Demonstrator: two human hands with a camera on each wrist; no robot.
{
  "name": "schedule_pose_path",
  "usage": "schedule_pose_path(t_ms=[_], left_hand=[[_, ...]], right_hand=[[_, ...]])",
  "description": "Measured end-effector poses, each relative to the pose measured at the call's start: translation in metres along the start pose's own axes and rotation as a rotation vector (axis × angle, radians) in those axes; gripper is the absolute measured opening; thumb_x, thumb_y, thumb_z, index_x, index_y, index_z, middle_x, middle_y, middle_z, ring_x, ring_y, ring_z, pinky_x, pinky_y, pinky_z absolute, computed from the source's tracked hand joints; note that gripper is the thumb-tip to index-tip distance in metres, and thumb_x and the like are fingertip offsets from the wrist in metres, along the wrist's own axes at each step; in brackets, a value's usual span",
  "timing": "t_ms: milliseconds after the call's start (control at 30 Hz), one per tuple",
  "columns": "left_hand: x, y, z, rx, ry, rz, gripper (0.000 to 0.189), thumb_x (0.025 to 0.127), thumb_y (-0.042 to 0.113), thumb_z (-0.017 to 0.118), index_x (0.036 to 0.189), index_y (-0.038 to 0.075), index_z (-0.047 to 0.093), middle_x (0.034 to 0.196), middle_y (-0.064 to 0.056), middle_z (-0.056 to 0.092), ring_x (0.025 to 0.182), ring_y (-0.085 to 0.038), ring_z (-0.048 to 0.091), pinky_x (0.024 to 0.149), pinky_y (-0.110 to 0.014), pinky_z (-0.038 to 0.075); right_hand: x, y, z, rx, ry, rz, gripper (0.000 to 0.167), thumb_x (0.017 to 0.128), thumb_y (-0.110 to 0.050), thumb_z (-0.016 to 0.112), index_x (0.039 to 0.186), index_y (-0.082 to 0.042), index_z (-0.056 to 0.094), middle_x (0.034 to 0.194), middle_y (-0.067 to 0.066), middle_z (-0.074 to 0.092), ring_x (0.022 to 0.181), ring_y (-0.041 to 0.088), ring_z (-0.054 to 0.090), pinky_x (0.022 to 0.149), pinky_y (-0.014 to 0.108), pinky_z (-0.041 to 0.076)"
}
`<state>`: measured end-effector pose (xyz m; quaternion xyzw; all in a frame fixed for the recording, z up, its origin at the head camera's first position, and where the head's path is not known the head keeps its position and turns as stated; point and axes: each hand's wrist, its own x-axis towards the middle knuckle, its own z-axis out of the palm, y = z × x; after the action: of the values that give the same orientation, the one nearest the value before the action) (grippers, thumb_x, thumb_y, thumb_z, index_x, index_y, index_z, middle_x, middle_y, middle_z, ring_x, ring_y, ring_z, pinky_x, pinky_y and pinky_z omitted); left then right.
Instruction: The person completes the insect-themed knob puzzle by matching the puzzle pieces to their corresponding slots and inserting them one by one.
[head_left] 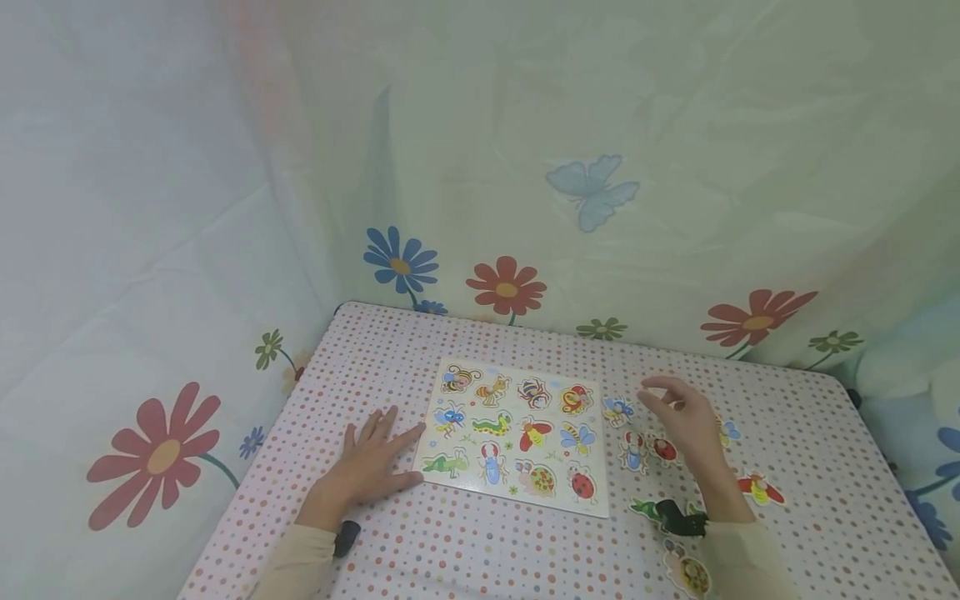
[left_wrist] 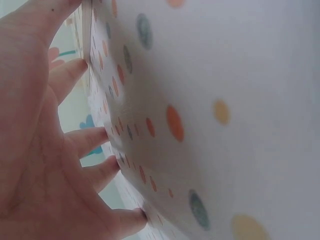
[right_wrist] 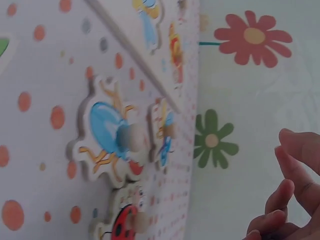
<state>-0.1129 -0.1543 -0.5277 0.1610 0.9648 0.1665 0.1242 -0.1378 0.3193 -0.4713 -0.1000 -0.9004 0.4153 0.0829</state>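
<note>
A white puzzle board (head_left: 551,500) with colourful insect pictures lies on the table. My left hand (head_left: 371,462) rests spread beside it, index finger and thumb at its left edge; the left wrist view shows the fingertips (left_wrist: 131,220) on the dotted cloth. Raised over the loose pieces to the board's right, my right hand (head_left: 686,421) holds nothing, its thumb and index finger bent towards each other. Near it lie a mosquito piece (head_left: 617,411), a blue beetle piece (head_left: 633,454) and a ladybird piece (head_left: 663,449). Knobs stand up from these pieces in the right wrist view.
A red-and-yellow bug piece (head_left: 761,489), a snail piece (head_left: 686,573) and a green piece (head_left: 643,507) partly hidden by a dark wrist strap (head_left: 681,518) lie around the right forearm. Another piece (head_left: 729,431) shows behind the hand. A flowered curtain (head_left: 480,167) borders the table.
</note>
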Motion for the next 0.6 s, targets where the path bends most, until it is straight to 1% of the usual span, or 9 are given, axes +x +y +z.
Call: schedule_pose_path(t_ms=[67, 167, 200, 300, 333, 400, 433, 600], left_hand=[[0.001, -0.001, 0.0, 0.002, 0.003, 0.001, 0.077, 0.088, 0.06, 0.066, 0.155, 0.033, 0.039, 0.165, -0.019, 0.013, 0.149, -0.045, 0.008, 0.111, -0.074, 0.003], [0.001, -0.002, 0.001, 0.012, -0.003, -0.011, 0.077, 0.088, 0.061, 0.065, 0.155, 0.035, 0.037, 0.166, -0.017, 0.011, 0.149, -0.044, 0.006, 0.111, -0.073, 0.002], [0.001, -0.002, 0.001, 0.014, -0.001, -0.012, 0.077, 0.088, 0.061, 0.065, 0.155, 0.035, 0.037, 0.166, -0.017, 0.011, 0.149, -0.044, 0.006, 0.111, -0.073, 0.002], [0.002, -0.003, 0.001, 0.017, 0.004, -0.015, 0.077, 0.088, 0.061, 0.065, 0.155, 0.036, 0.037, 0.166, -0.016, 0.01, 0.15, -0.043, 0.005, 0.111, -0.073, 0.002], [0.002, -0.004, 0.002, 0.016, 0.006, -0.013, 0.077, 0.088, 0.062, 0.065, 0.155, 0.036, 0.037, 0.166, -0.016, 0.01, 0.15, -0.043, 0.005, 0.111, -0.073, 0.002], [0.002, -0.004, 0.002, 0.014, 0.008, -0.009, 0.077, 0.088, 0.062, 0.065, 0.155, 0.036, 0.037, 0.166, -0.016, 0.01, 0.15, -0.043, 0.005, 0.111, -0.073, 0.002], [0.003, -0.004, 0.003, 0.013, 0.008, -0.008, 0.077, 0.088, 0.062, 0.065, 0.155, 0.036, 0.037, 0.166, -0.016, 0.009, 0.15, -0.043, 0.005, 0.111, -0.073, 0.002], [0.004, -0.005, 0.004, 0.007, 0.003, -0.007, 0.077, 0.088, 0.062, 0.064, 0.155, 0.036, 0.037, 0.166, -0.016, 0.009, 0.15, -0.043, 0.005, 0.111, -0.073, 0.002]], right_hand=[[0.004, 0.007, 0.003, 0.002, -0.022, 0.004, 0.043, 0.098, -0.037, 0.065, 0.127, -0.005, 0.064, 0.1, 0.012, 0.051, 0.073, 0.022, 0.044, 0.051, 0.029, 0.04], [0.009, 0.018, 0.009, -0.013, -0.051, 0.022, 0.046, 0.096, -0.043, 0.067, 0.126, -0.008, 0.064, 0.103, 0.013, 0.052, 0.069, 0.022, 0.047, 0.049, 0.038, 0.047], [0.011, 0.022, 0.012, -0.004, -0.061, 0.019, 0.05, 0.094, -0.048, 0.067, 0.125, -0.009, 0.065, 0.104, 0.014, 0.052, 0.066, 0.021, 0.047, 0.048, 0.039, 0.047], [0.016, 0.025, 0.015, -0.024, -0.108, 0.041, 0.048, 0.095, -0.044, 0.067, 0.126, -0.008, 0.064, 0.109, 0.018, 0.053, 0.062, 0.019, 0.049, 0.046, 0.038, 0.048], [0.017, 0.025, 0.016, -0.028, -0.134, 0.044, 0.047, 0.096, -0.041, 0.066, 0.127, -0.006, 0.063, 0.11, 0.02, 0.052, 0.061, 0.02, 0.05, 0.046, 0.035, 0.047], [0.018, 0.025, 0.018, -0.032, -0.164, 0.059, 0.045, 0.097, -0.036, 0.066, 0.129, -0.004, 0.063, 0.11, 0.021, 0.053, 0.063, 0.019, 0.049, 0.048, 0.031, 0.045], [0.019, 0.023, 0.018, -0.04, -0.183, 0.075, 0.041, 0.098, -0.029, 0.066, 0.13, -0.003, 0.062, 0.11, 0.021, 0.053, 0.066, 0.021, 0.05, 0.051, 0.032, 0.045], [0.022, 0.027, 0.024, -0.042, -0.227, 0.103, 0.043, 0.097, -0.029, 0.067, 0.129, -0.002, 0.062, 0.106, 0.019, 0.056, 0.075, 0.024, 0.051, 0.056, 0.034, 0.046]])
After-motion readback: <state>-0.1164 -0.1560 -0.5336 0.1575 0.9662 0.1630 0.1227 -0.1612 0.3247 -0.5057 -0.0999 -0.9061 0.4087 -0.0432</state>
